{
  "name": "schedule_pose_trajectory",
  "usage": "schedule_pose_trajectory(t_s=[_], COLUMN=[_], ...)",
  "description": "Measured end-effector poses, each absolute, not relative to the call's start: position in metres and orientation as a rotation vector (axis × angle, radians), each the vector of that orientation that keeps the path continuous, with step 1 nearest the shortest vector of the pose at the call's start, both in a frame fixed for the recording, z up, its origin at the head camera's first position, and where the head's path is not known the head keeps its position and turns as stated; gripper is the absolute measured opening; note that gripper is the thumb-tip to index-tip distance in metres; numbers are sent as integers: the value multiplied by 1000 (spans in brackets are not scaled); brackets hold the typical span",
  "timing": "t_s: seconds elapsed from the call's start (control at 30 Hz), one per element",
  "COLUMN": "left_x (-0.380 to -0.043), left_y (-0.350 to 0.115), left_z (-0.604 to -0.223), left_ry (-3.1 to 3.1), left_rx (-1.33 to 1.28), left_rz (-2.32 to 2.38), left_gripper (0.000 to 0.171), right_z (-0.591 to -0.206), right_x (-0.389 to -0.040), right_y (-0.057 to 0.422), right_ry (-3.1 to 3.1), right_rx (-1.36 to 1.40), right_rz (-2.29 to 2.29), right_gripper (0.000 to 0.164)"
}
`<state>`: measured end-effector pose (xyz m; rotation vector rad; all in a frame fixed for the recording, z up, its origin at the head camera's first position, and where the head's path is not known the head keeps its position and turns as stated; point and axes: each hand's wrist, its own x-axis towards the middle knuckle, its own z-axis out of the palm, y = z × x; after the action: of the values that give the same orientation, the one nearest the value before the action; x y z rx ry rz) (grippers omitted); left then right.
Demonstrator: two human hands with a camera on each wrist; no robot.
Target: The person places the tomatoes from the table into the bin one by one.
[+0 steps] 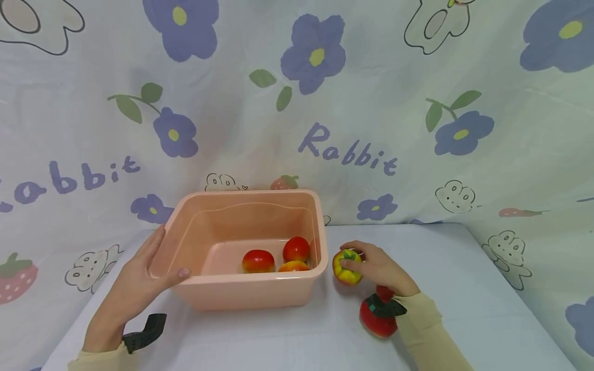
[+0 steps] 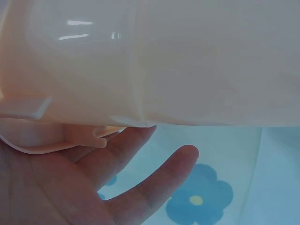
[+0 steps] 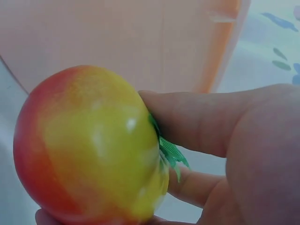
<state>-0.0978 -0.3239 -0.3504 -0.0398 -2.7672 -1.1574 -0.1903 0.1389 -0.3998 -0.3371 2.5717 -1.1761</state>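
My left hand grips the front left corner of a pink plastic tub, thumb over the rim and fingers along the outside. In the left wrist view the fingers reach out under the tub's rim. To the right of the tub, my right hand holds a red and yellow bell pepper with a green stem end. In the right wrist view the thumb presses near the pepper's green top and fingers reach round below. Inside the tub lie red fruits and an orange-yellow one.
A red fruit lies on the white table beside my right wrist, partly hidden by the black wrist device. Behind the table hangs a white cloth printed with purple flowers and rabbits.
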Motion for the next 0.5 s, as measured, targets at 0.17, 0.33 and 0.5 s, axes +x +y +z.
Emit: schedule_pose_trajectory(t_s=[0.17, 0.33, 0.5], left_x=[-98, -97, -98], left_y=[-323, -324, -324], left_z=[-350, -352, -353], left_ry=[-2770, -2752, -2751], left_rx=[-28, -66, -69], left_rz=[-1159, -1148, -1143], left_gripper=[108, 108, 108], right_z=[-395, -392, -388], right_x=[-189, -188, -185], right_y=[139, 139, 139], right_ry=[2604, 2610, 2651], right_rx=[-352, -332, -347], right_rz=[-1191, -1235, -1258], right_gripper=[47, 46, 47])
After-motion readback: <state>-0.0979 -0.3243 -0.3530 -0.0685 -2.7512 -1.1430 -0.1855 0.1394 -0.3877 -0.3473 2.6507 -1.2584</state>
